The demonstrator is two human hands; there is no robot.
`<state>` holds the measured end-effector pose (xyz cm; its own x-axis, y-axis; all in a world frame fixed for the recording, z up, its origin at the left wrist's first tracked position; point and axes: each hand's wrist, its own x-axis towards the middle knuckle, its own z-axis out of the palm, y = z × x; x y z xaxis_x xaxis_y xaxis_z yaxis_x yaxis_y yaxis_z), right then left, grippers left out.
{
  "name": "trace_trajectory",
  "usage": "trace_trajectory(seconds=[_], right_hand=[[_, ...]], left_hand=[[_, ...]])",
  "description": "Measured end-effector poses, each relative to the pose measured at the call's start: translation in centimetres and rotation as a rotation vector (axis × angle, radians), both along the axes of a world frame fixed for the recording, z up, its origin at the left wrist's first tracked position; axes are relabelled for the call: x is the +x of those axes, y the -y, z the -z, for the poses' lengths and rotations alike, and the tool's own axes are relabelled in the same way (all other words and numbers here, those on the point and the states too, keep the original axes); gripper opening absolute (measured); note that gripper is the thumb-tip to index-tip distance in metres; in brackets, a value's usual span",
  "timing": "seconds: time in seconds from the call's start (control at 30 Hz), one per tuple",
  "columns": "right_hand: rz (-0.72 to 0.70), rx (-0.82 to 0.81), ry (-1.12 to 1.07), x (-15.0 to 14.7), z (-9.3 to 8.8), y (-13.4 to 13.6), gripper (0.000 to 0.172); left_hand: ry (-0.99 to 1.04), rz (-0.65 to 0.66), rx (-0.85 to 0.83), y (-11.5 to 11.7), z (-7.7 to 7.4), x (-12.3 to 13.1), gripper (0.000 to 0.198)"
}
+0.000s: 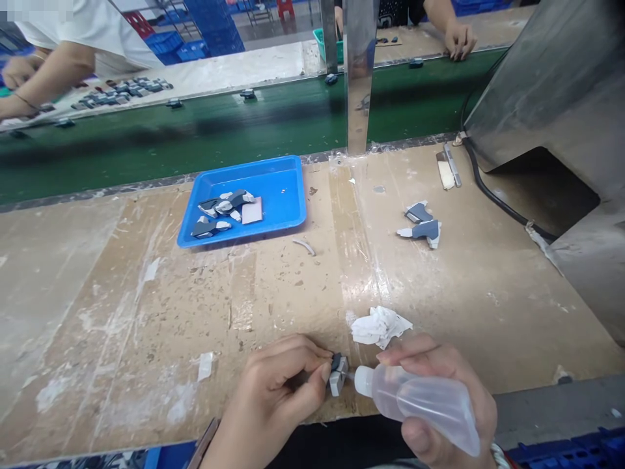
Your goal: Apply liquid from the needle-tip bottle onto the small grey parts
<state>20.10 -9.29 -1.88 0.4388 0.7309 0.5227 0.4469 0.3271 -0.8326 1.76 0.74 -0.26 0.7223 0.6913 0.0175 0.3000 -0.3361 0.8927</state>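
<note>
Left hand (278, 384) pinches a small grey part (337, 374); right hand (439, 397) grips an unlabelled clear squeeze bottle (420, 400) against it.

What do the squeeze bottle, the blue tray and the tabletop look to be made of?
Squeeze bottle: soft translucent plastic; the right hand shows through. Blue tray: smooth, slightly glossy plastic, apparently moulded. Tabletop: probably wood or fibreboard, matte, scratched, with white residue.

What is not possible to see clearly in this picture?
- Head view: small part, mostly hidden by the left hand.
- Bottle: nozzle tip too thin; contents unclear.
- Pieces in the blue tray: too small to identify.
- Right hand: wrist cut off by the bottom edge.
</note>
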Motion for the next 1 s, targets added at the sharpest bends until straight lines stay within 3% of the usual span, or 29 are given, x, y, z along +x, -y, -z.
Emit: trace_trajectory(seconds=[0.13,0.27,0.4,0.53,0.63,0.73,0.83,0.9,1.0], right_hand=[[-0.014,-0.001,-0.052,0.3,-0.3,-0.2,0.032],[-0.031,0.007,-0.11,0.3,0.0,-0.4,0.032],[-0.071,0.022,-0.15,0.0,1.2,0.1,0.032],[-0.133,0.017,-0.301,0.3,2.7,1.4,0.034],[-0.126,0.02,-0.485,2.0,3.8,2.9,0.033],[-0.121,-0.113,-0.592,5.0,4.7,4.4,0.041],[-0.148,-0.172,-0.596,8.3,5.6,5.7,0.023],[-0.113,-0.165,-0.545,9.8,5.8,6.2,0.014],[0.121,-0.091,-0.479,10.3,5.4,5.9,0.027]], left_hand=[[0.002,0.021,0.024,0.1,-0.1,-0.3,0.025],[-0.076,0.071,0.271,0.6,0.2,-1.3,0.016],[-0.179,-0.023,0.478,1.7,1.5,-2.5,0.026],[-0.161,-0.073,0.56,2.4,2.7,-2.8,0.018],[-0.133,-0.119,0.594,2.6,3.1,-2.6,0.016],[-0.089,-0.142,0.606,2.8,3.2,-2.5,0.016],[-0.089,-0.146,0.573,2.8,3.2,-2.3,0.016],[-0.095,-0.15,0.555,2.7,3.1,-2.2,0.016],[-0.089,-0.16,0.577,2.7,2.8,-1.9,0.015]])
